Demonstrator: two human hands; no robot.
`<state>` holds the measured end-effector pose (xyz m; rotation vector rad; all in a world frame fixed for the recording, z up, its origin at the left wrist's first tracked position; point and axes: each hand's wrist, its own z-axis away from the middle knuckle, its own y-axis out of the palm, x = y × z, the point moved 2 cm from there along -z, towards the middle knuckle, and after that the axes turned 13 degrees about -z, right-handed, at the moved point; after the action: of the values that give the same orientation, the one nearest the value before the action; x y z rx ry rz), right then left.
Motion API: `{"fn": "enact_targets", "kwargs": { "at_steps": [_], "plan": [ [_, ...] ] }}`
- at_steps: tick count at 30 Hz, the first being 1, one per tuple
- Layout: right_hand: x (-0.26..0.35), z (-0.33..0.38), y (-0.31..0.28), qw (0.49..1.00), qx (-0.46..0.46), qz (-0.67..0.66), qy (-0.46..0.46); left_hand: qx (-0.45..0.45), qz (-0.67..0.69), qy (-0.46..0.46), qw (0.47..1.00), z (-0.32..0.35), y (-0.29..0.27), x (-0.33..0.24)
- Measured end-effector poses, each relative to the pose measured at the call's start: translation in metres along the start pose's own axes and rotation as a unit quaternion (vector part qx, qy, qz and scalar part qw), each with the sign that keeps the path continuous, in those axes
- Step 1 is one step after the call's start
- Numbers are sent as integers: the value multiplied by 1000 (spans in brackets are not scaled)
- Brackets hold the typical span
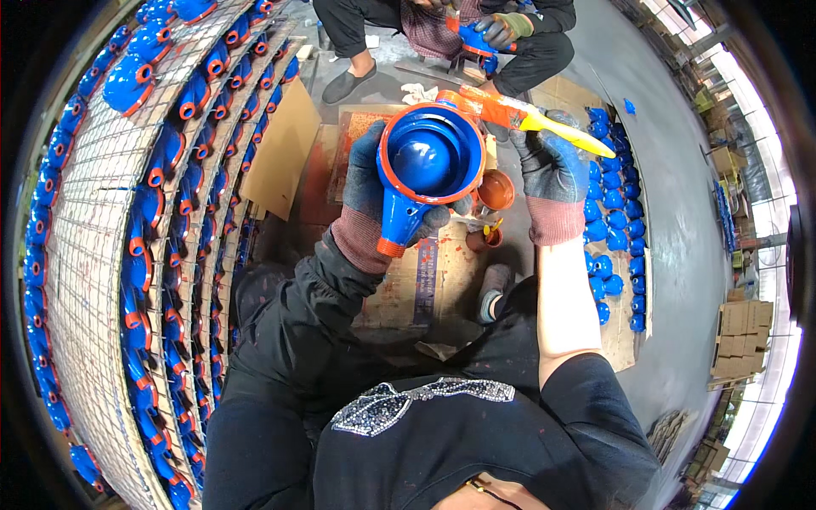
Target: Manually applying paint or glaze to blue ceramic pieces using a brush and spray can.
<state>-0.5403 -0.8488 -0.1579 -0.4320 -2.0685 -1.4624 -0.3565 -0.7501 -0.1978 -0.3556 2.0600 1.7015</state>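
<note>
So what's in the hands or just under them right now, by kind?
Blue casting with orange rim, left hand: 1
Yellow-handled paintbrush, right hand: 1
Orange paint cups below: 2
Total: 4

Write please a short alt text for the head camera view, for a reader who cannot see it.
A gloved left hand holds a blue casting with orange rim, while the gloved right hand holds a yellow-handled brush at its edge. Wire racks of similar painted parts fill the left side; another person sits opposite.
</note>
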Motion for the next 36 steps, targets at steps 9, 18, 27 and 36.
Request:
{"fn": "enact_targets", "kwargs": {
  "at_steps": [9,18,27,36],
  "plan": [
    [22,14,30,994,82,17,-64,82,56,-5,995,-8,-4,5],
    [20,26,46,921,212,276,-177,-12,-33,69,997,-11,7,-16],
    [26,72,82,836,336,407,-152,-60,-66,101,991,-9,-12,-31],
    [37,60,74,847,201,424,-250,-33,-32,38,998,-13,-15,-27]
  ]
}}
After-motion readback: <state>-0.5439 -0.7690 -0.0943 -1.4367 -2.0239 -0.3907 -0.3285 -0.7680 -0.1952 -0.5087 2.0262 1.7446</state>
